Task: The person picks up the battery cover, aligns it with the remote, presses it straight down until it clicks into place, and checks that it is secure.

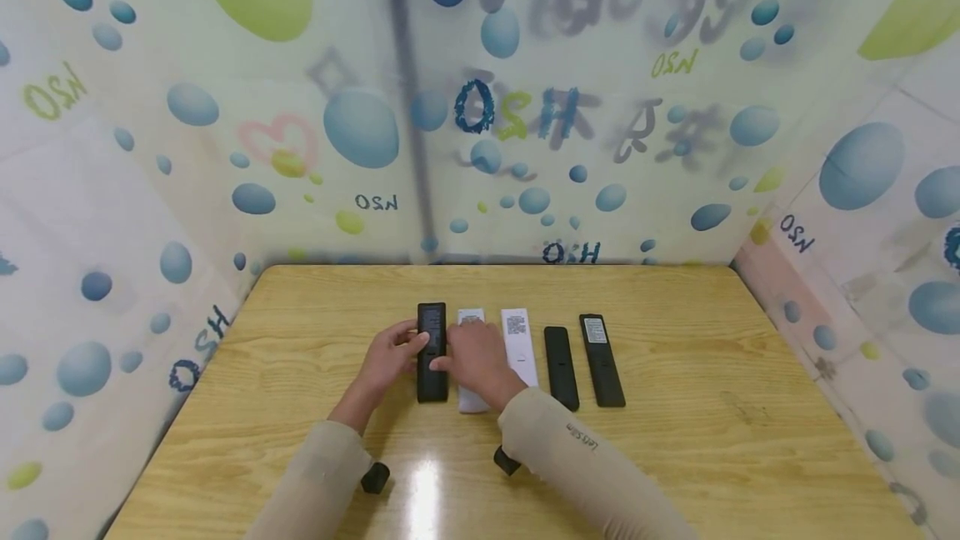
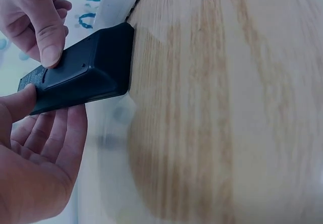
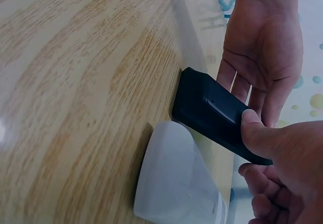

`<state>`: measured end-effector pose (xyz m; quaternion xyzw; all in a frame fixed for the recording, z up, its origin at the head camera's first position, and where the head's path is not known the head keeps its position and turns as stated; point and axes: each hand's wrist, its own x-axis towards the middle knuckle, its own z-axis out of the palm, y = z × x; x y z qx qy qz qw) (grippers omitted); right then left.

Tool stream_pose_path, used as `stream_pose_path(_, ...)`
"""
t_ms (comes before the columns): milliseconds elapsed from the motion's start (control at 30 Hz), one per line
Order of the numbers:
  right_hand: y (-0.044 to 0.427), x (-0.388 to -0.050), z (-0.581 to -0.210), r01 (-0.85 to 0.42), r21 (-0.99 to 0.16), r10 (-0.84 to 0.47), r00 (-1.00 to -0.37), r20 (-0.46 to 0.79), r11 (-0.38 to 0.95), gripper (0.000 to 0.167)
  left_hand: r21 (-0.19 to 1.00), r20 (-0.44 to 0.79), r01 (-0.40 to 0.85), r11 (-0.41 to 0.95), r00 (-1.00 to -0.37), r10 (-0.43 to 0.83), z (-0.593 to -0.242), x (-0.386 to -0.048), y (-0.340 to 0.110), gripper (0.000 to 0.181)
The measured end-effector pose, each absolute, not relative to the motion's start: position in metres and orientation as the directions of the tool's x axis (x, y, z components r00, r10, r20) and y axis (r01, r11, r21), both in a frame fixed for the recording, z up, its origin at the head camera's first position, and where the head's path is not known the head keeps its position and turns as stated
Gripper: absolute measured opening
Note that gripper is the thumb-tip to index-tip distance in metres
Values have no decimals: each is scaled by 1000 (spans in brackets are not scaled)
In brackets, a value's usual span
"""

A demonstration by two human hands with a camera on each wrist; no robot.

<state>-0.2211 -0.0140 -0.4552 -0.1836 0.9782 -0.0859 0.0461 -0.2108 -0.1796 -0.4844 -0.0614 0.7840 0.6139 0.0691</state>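
Observation:
A black remote control (image 1: 432, 382) is back side up between both hands, its battery cover showing. My left hand (image 1: 388, 354) grips its left side, thumb on top near the edge and fingers below in the left wrist view. From the other side my right hand (image 1: 483, 361) holds the same black remote control (image 3: 212, 108), the thumb pressing on the battery cover and the fingers curled by the far edge. Under my right hand in the head view lies a pale remote control (image 1: 472, 401), partly hidden. The black remote's near end appears to touch the wooden table (image 2: 212, 133).
Right of the hands lie a white remote control (image 1: 522, 357) with a printed label, a smaller black remote control (image 1: 561, 369) and a longer black remote control (image 1: 606, 373) with a white label. A patterned wall covering (image 1: 525, 223) borders the table's back and sides.

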Motion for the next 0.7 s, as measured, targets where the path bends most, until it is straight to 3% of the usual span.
stream_pose_path(367,3,-218,-448,-393,-230,-405,-914,-5,890,47,952,-200,-195,236,-980,-3,-478,-206,-182,46)
stream_pose_path(700,30,-222,-440,-336,-211,-349,-937,-23,918,39,903,-293,-282,323,-956,-18,-485,-208,-181,52)
